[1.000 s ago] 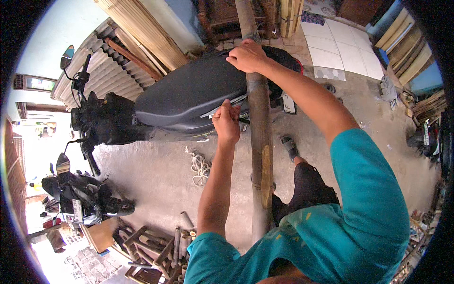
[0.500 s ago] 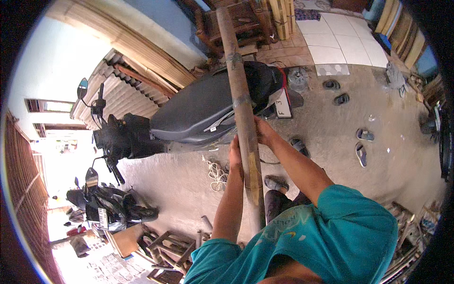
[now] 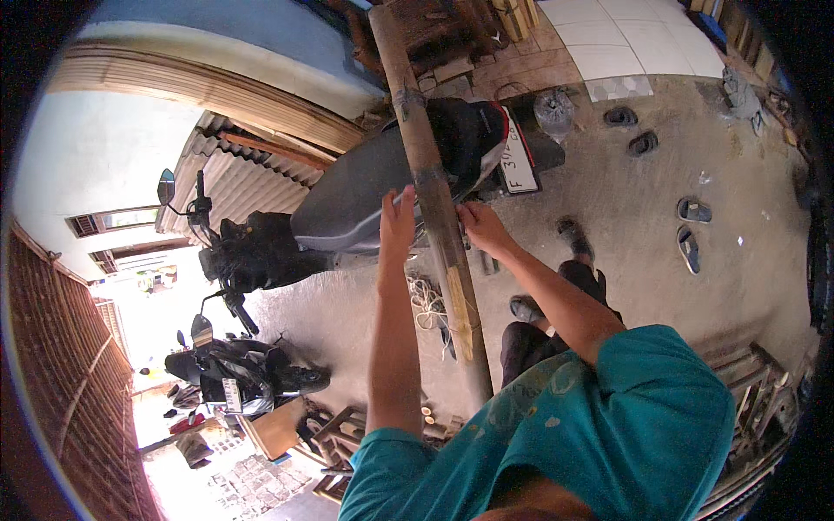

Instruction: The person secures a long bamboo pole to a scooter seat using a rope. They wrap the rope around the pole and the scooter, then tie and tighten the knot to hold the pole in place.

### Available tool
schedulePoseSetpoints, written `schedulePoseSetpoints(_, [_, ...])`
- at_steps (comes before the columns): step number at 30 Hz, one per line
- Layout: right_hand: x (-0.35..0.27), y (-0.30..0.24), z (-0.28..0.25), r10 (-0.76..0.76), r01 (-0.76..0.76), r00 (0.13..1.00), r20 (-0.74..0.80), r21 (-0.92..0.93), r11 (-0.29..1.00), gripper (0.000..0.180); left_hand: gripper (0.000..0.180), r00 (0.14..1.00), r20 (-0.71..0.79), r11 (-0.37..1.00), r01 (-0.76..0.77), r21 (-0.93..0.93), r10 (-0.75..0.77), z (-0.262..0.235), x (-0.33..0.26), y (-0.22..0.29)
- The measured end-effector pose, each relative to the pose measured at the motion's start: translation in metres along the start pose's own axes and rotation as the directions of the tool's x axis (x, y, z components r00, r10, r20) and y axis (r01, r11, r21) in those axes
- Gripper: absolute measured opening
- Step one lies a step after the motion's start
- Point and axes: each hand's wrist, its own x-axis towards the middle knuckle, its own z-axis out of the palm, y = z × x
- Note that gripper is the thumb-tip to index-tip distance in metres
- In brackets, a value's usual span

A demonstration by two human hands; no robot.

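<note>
A long brown bamboo pole [image 3: 426,148] stretches from the far top of the view down toward my chest, with dark bands at its joints and a pale stripped patch on its near part. To the left of the pole is my left hand [image 3: 397,221], its fingers apart and stretched upward, holding nothing. My right hand [image 3: 484,229] is at the pole's right edge, fingers curled together in a pinch; whatever they may hold is too small to make out. Behind the pole a black motorcycle [image 3: 352,187] stands crosswise.
Pale rope [image 3: 426,304] lies coiled on the concrete floor. A second motorcycle [image 3: 261,373] stands at lower left. Sandals [image 3: 688,247] and dark slippers [image 3: 641,143] lie to the right. Wooden frames [image 3: 756,373] stand at lower right, and corrugated sheets [image 3: 252,178] lean by the wall.
My left hand has come off the pole and opened to its left. My right hand has shifted to the pole's right edge, its fingers now pinched. The view has shifted.
</note>
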Motion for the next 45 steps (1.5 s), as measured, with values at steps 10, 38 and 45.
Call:
schedulePoseSetpoints(10, [-0.005, -0.060, -0.062, -0.011, 0.065, 0.997, -0.083, 0.681, 0.729, 0.042, 0.095, 0.966, -0.242, 0.835, 0.206, 0.510, -0.091, 0.071, 0.043, 0.091])
schedulePoseSetpoints(38, [0.007, -0.132, -0.132, -0.162, 0.019, 0.873, 0.459, 0.300, 0.954, 0.045, 0.088, 0.935, -0.328, 0.787, 0.301, 0.539, -0.133, 0.069, 0.032, 0.107])
schedulePoseSetpoints(45, [0.217, -0.106, -0.124, 0.135, -0.535, 0.817, 0.560, 0.651, 0.538, 0.037, 0.094, 0.918, -0.308, 0.813, 0.372, 0.448, -0.250, 0.069, 0.036, 0.114])
